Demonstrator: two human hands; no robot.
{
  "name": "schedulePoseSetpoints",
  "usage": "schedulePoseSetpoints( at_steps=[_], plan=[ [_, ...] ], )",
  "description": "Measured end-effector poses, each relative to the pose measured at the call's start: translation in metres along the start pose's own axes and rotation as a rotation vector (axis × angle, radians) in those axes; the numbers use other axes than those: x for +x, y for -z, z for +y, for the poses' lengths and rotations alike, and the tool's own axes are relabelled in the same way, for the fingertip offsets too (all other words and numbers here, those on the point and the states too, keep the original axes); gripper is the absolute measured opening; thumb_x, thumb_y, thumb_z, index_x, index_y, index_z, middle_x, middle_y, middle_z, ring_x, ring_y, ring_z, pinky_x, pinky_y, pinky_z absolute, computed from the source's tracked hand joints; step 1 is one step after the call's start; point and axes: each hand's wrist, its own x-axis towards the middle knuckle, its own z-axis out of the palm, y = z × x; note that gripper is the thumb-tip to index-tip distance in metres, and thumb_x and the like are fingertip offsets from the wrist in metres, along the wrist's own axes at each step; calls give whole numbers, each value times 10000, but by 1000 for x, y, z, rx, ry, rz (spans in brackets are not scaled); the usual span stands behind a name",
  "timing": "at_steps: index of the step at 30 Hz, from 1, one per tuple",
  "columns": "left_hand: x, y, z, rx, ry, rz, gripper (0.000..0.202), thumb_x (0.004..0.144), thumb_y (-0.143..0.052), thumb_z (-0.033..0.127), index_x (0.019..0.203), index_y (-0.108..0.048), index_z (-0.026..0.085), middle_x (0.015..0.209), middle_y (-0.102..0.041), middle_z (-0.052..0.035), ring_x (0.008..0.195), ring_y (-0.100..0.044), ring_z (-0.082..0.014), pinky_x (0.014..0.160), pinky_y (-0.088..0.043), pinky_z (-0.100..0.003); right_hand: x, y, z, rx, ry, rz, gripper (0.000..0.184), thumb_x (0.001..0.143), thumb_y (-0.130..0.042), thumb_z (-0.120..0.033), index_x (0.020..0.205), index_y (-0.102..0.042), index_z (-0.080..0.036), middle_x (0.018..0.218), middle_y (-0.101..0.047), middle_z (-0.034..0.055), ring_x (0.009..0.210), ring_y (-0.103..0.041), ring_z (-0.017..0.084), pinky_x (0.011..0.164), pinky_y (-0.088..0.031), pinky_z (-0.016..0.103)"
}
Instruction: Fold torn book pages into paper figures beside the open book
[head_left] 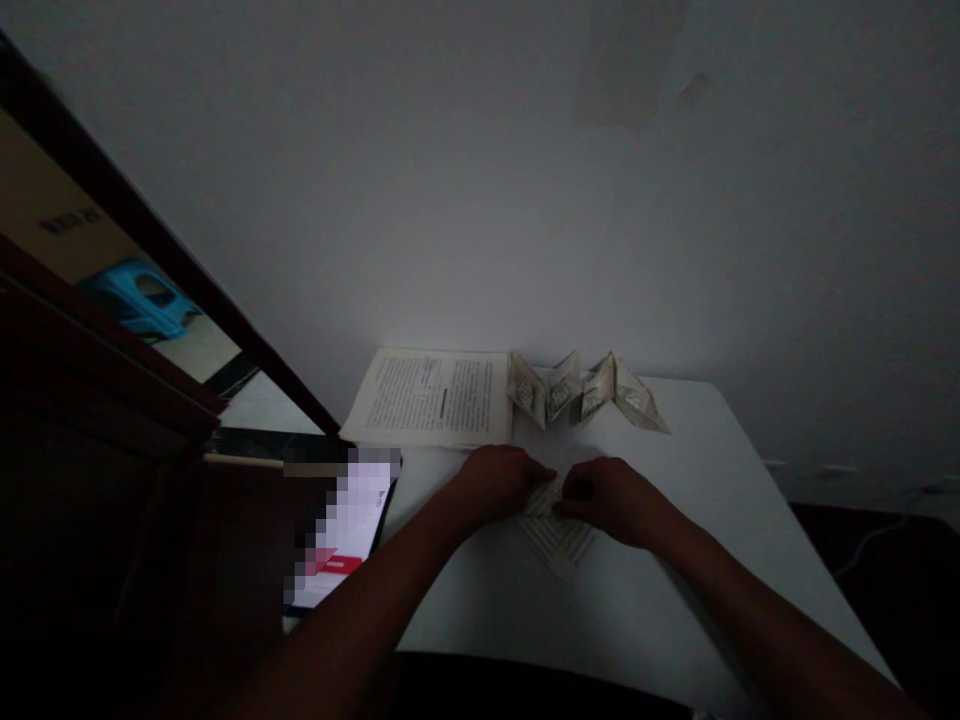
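A folded sheet of printed paper (562,545) lies on the white table (480,610), one corner pointing toward me. My left hand (504,482) presses on its upper left part, fingers bent and close together. From the other side my right hand (611,498) pinches the paper near its upper middle, thumb and index finger curled to a loop. The paper's far part is hidden by both hands. Just beyond them stand two folded paper shapes (545,388) (622,390) made from printed pages, with raised points.
Printed pages (439,398) lie flat at the table's back left. A phone or tablet (360,530) with a lit, partly blurred screen rests at the left edge. The wall (480,200) rises behind the table. A dark-framed mirror (142,250) leans at the left.
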Motion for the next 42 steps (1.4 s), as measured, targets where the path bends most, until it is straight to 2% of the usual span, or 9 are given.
schedulePoseSetpoints(
  at_steps=[5, 9, 13, 22, 37, 42],
  plan=[
    [1, 1, -1, -29, 6, -14, 346, 876, -442, 248, 1170, -591, 355, 998, -694, -20, 918, -632, -215, 724, -459, -287, 12, 3, -2, -69, -50, 10, 231, 774, -569, -380, 778, -718, -204, 787, -717, 46, 728, -646, 176, 611, -411, 239],
    [2, 2, 0, -17, 32, -27, 395, 852, -449, 199, 1190, -574, 361, 1016, -696, -22, 919, -638, -219, 725, -472, -295, 18, 2, -4, -105, -91, 6, 231, 760, -572, -379, 764, -721, -202, 792, -715, 61, 743, -653, 195, 608, -409, 256],
    [2, 0, -1, -24, 33, -3, 383, 853, -455, 215, 1189, -575, 355, 1042, -690, -26, 949, -633, -226, 737, -475, -304, 16, 1, -7, -130, -113, -3, 195, 727, -601, -366, 759, -718, -213, 828, -710, 63, 781, -648, 212, 600, -406, 266],
    [2, -2, -1, -28, 20, 19, 345, 870, -448, 257, 1165, -594, 361, 1028, -695, -25, 918, -644, -231, 716, -478, -314, 6, 2, -13, -120, -92, -62, 156, 680, -633, -367, 712, -716, -238, 773, -714, 24, 723, -639, 189, 537, -380, 245],
    [-1, 1, 3, -14, 23, 29, 333, 873, -446, 272, 1160, -604, 332, 1012, -694, -26, 916, -638, -210, 741, -468, -291, 2, 5, -12, -112, -63, -81, 174, 688, -640, -374, 750, -711, -228, 807, -714, 22, 737, -642, 173, 568, -410, 227],
    [0, 2, 1, -27, 22, 3, 334, 878, -436, 293, 1167, -597, 340, 1013, -695, -24, 915, -639, -218, 732, -476, -301, 1, 5, -18, -146, -50, -59, 153, 681, -628, -325, 741, -712, -212, 809, -711, 52, 745, -638, 203, 577, -402, 252]
  ],
)
